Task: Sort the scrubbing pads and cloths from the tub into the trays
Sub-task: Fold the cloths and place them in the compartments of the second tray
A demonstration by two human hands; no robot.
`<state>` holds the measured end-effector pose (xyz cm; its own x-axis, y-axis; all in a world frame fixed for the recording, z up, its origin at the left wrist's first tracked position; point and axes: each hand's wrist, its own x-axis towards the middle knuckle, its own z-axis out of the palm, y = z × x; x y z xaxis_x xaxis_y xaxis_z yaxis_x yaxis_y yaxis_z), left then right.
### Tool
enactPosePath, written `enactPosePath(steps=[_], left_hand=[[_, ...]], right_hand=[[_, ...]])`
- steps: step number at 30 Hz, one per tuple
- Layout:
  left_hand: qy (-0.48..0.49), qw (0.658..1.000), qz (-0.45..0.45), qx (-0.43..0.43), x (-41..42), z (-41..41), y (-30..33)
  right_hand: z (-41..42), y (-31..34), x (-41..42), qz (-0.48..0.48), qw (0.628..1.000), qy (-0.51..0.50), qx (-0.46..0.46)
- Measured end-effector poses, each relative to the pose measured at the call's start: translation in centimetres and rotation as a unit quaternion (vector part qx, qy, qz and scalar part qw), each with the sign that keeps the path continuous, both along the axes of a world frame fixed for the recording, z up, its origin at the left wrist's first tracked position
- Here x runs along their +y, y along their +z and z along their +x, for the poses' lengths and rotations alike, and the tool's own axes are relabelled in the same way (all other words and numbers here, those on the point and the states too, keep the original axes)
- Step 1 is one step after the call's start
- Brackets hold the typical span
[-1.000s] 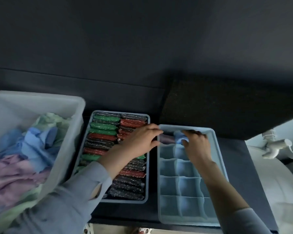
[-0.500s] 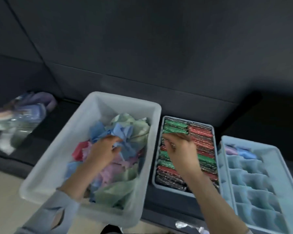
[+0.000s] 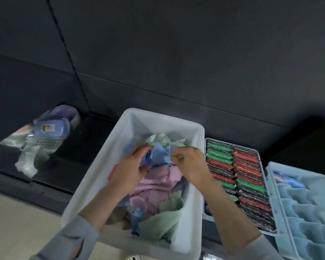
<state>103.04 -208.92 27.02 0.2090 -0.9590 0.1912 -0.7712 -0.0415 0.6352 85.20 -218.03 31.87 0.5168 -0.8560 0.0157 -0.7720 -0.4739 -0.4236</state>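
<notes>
The fingers of the left hand are curling round one side of a crumpled light-blue cloth, while the right hand is pinching its other side, thumb against curled fingers, so both hands are gripping the same cloth above the heap. The dark tabletop is carrying everything. The large translucent white plastic tub is sitting near the front edge, holding a jumble of pink, pale-green and blue cloths. Just beside it, toward the right edge, the pale-blue divided plastic tray is lying with two folded cloths, one lilac and one blue, in its far compartments. Between the tub and that tray, the narrower grey-blue tray is standing packed with two rows of green, red and dark glittery scrubbing pads, set on edge. Well apart, toward the far left corner, a heap of clear-wrapped packages is lying, too blurred to make out.
</notes>
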Motion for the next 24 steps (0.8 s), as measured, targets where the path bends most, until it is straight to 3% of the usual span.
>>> enactPosePath(steps=[5,9,13,18,22,24], left_hand=[[-0.120,0.991,-0.011,0.057,-3.8,-2.3,6.4],[-0.119,0.974,-0.004,0.194,-5.0,-3.9,11.0],[-0.101,0.950,-0.052,0.291,-4.9,-4.6,14.0],[-0.047,0.950,-0.103,0.291,-4.5,-4.8,14.9],[0.030,0.924,-0.199,0.326,-4.4,-3.9,16.0],[0.051,0.925,-0.228,0.300,-4.2,-3.4,16.8]], right_hand=[[-2.5,6.6,-0.8,0.118,0.975,0.049,-0.181],[-4.4,11.1,-1.1,0.175,0.936,0.043,-0.302],[-7.2,12.1,-1.4,0.203,0.948,0.033,-0.242],[-8.9,13.3,-1.2,0.175,0.948,0.028,-0.265],[-10.8,14.4,-1.3,0.101,0.987,0.046,-0.117],[-11.8,14.7,-1.7,0.077,0.991,0.016,-0.108]])
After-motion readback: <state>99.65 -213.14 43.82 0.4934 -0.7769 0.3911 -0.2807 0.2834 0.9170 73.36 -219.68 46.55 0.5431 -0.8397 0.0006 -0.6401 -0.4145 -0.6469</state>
